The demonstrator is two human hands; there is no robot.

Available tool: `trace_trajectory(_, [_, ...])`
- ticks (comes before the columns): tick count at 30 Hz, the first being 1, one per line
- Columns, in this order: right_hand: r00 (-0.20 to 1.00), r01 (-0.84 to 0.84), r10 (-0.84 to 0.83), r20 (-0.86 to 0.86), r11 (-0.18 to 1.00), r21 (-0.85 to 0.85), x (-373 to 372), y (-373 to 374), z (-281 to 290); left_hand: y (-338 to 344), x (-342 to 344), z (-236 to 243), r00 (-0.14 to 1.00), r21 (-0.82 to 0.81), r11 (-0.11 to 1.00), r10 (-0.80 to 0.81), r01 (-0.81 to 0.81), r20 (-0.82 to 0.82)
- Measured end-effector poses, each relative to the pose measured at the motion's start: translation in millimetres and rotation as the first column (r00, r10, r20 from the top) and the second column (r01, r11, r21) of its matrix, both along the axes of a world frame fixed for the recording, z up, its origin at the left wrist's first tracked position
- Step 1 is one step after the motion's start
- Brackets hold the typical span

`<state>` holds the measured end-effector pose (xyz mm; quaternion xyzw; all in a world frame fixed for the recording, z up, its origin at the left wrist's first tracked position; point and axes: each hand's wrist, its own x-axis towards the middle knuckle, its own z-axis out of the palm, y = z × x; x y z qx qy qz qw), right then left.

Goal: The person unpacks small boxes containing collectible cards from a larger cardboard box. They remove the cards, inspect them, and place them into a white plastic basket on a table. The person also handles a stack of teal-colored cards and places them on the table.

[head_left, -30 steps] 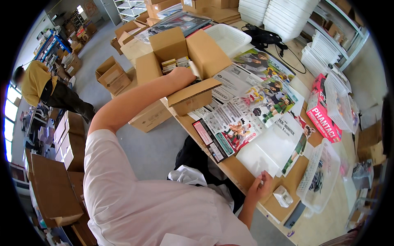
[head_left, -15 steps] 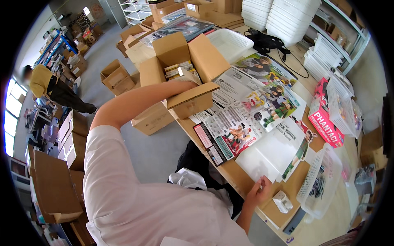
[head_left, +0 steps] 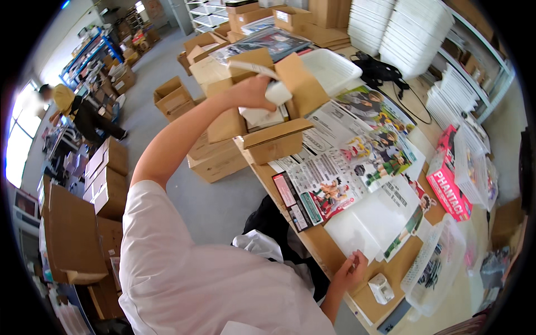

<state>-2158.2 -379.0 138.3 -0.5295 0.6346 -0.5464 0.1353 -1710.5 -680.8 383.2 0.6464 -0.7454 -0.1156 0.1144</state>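
Note:
My left hand (head_left: 255, 92) is raised in the mouth of an open cardboard box (head_left: 273, 146), closed on a white, blurred object (head_left: 278, 93) whose kind I cannot make out. A pale curved strip (head_left: 252, 67) shows just above the hand. Below it, white and pale packages (head_left: 262, 118) lie inside the box. My right hand (head_left: 350, 270) rests at the table's near edge, fingers loosely bent and apart, with nothing visible in them. Beside it lie a white folded sheet (head_left: 354, 231) and a small white tray-like piece (head_left: 381, 288). Printed colour sheets (head_left: 335, 187) with cartoon figures spread across the table.
A white basket (head_left: 432, 273) with dark small items stands at the right, near a pink box (head_left: 448, 178). Farther back are a white tray (head_left: 329, 70), stacked white bins (head_left: 416, 33) and a black cable (head_left: 379, 70). Cartons (head_left: 75, 231) stand at left; another person (head_left: 72, 106) is beyond.
My left hand has risen out of the box's depth, bringing up the white object. The right hand has barely moved. The view has shifted slightly, and the other person has turned toward the shelves.

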Motion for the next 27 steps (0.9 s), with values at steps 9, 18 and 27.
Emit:
trace_trajectory(9, [0.991,-0.083,0.088,-0.104,0.995,0.054,5,13,1,150,22,90,0.666,-0.347,0.889,-0.066,-0.3,-0.743])
trace_trajectory(18, [0.527,-0.751,0.801,0.285,0.596,-0.285,140,-44,133,251,-35,34,0.586,-0.273,0.929,-0.08,-0.25,-0.806])
trace_trajectory(27, [0.508,-0.75,0.772,0.382,0.615,-0.244,239,-53,111,266,-80,-53,0.363,-0.126,0.984,-0.073,-0.124,-0.929])
